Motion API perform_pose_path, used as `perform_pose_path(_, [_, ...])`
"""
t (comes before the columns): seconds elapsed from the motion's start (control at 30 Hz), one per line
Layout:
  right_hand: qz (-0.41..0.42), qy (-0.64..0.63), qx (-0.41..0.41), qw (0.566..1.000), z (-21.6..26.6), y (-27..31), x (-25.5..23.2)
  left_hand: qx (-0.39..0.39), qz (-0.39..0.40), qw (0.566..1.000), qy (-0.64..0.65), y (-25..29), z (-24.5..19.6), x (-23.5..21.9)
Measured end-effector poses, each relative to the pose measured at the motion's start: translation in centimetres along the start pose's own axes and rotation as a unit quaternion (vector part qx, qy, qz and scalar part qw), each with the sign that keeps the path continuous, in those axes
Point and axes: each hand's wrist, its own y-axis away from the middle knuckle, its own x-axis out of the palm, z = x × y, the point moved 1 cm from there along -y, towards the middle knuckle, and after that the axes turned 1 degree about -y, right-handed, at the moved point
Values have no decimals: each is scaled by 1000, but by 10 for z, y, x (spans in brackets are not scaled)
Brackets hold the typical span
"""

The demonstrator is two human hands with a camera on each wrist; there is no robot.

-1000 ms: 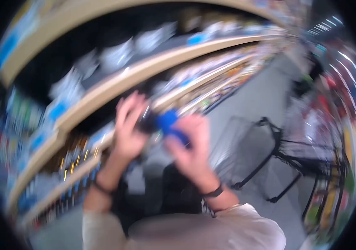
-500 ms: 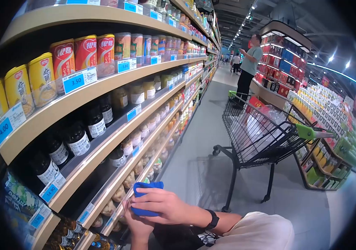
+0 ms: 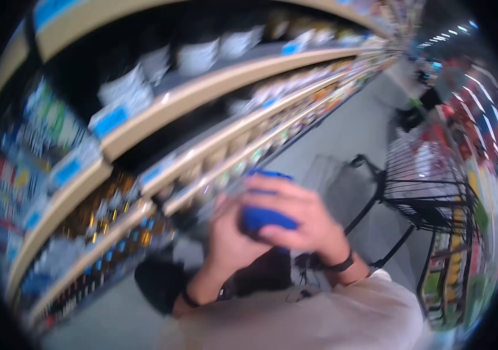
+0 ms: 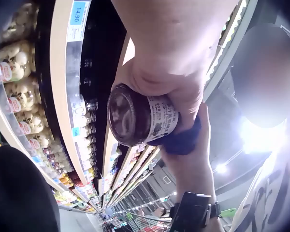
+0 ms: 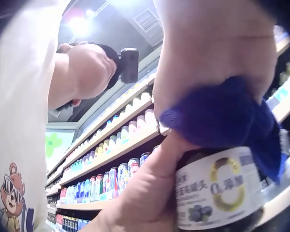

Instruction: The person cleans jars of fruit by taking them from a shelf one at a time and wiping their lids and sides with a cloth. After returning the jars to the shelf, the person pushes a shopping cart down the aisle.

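Observation:
My left hand [image 3: 228, 233] grips a dark glass jar of blueberries [image 4: 130, 116] round its body. The white label [image 5: 220, 188] shows a berry picture and a large yellow zero. In the left wrist view the jar lies tilted with its base towards the camera. A blue cloth [image 5: 212, 113] is bunched over the jar's top end, hiding the lid. Over this cloth my right hand [image 3: 298, 216] curls its fingers and thumb, close against the left hand. A dark band is on each wrist.
Store shelves [image 3: 220, 81] with price tags run along the left, holding jars and bottles. A black wire shopping cart [image 3: 423, 175] stands on the right in the aisle. Rows of cans [image 5: 111, 181] show in the right wrist view.
One second ago the hands were further apart, the left hand's fingers spread beside the jar. Both have since come together, the cloth-covered right hand on the jar's top. The head view swung up and back down.

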Motion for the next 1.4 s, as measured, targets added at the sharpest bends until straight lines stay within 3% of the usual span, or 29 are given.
perform_pose_path(0.1, [51,72,-39,995,19,-16,14,-14,-4,999,-46,13,1,-6])
perform_pose_path(0.13, [52,89,-25,994,22,-20,20,-18,-24,999,-12,16,8,-4])
perform_pose_path(0.23, [14,107,21,994,19,-26,30,39,-51,992,-106,17,-1,-13])
perform_pose_path(0.27, [-57,75,31,995,12,-31,35,46,-48,990,-126,17,-7,-14])
perform_pose_path(0.33, [-95,20,110,989,7,-34,38,43,-26,991,-122,19,-10,-18])
perform_pose_path(0.43, [-145,-176,217,949,2,-24,43,29,-39,997,-63,23,-3,-24])
perform_pose_path(0.5, [-132,-215,240,937,5,-10,42,17,-39,998,-40,25,-2,-24])
perform_pose_path(0.53, [-80,-89,116,986,8,-6,43,5,-44,999,-24,26,-2,-25])
perform_pose_path(0.57, [-25,39,-17,999,13,-3,44,17,-41,998,-54,29,-1,-24])
perform_pose_path(0.63, [54,137,-61,987,40,-5,49,-9,-5,1000,-17,38,4,-23])
perform_pose_path(0.67, [70,181,-58,979,46,-6,53,-9,-84,996,-6,38,3,-13])
perform_pose_path(0.7, [70,180,-57,980,47,-11,53,-10,-82,997,-6,38,3,-12])
perform_pose_path(0.77, [44,122,14,991,40,-22,52,-2,-93,995,-30,38,-1,-13])
perform_pose_path(0.8, [26,112,43,992,36,-25,52,77,-61,986,-136,39,4,-18])
perform_pose_path(0.9, [-93,-1,104,990,8,-28,57,59,-50,991,-113,40,-10,-20])
perform_pose_path(0.93, [-105,-60,150,981,-4,-24,59,15,-7,994,-112,43,-13,-24])
perform_pose_path(0.97, [-90,-124,211,965,-4,-23,53,14,0,994,-110,43,-11,-27])
perform_pose_path(1.03, [-172,-309,268,896,-16,-14,53,33,4,999,18,44,-9,-27])
perform_pose_path(1.1, [-253,-338,299,856,-14,-10,55,39,11,998,37,42,-11,-27])
perform_pose_path(1.2, [-281,-359,302,837,-20,-4,44,19,1,999,32,40,-10,-26])
perform_pose_path(1.27, [-283,-467,264,795,-20,-3,39,-19,7,1000,23,41,-8,-27])
perform_pose_path(1.4, [-279,-499,204,795,-6,-5,37,-29,26,999,26,44,-2,-27])
